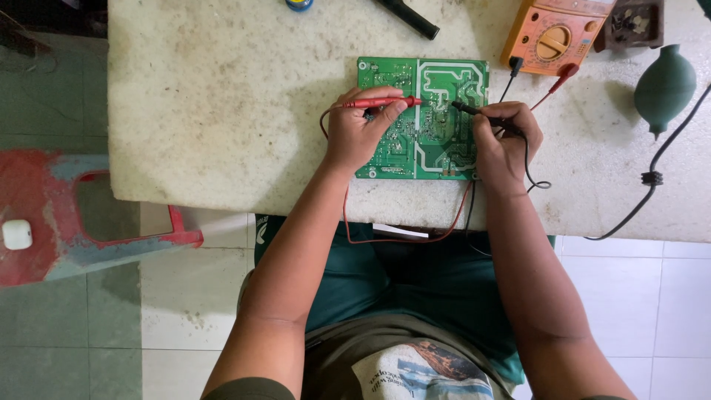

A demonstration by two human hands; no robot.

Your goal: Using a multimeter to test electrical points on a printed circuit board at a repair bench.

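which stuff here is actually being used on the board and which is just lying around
In use:
- green circuit board
- red probe in the left hand
- black probe in the right hand
- orange multimeter, both leads plugged in

Lying about:
- green rubber blower bulb
- black tool handle
- black cable
- red stool on the floor

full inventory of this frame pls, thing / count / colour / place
circuit board: 1, green, table centre
red probe: 1, in left hand, tip on board
black probe: 1, in right hand, tip on board
multimeter: 1, orange, top right
blower bulb: 1, dark green, right edge
black cable: 1, right side
table: 1, speckled white
stool: 1, red, floor left
left hand: on board's left edge
right hand: on board's right edge
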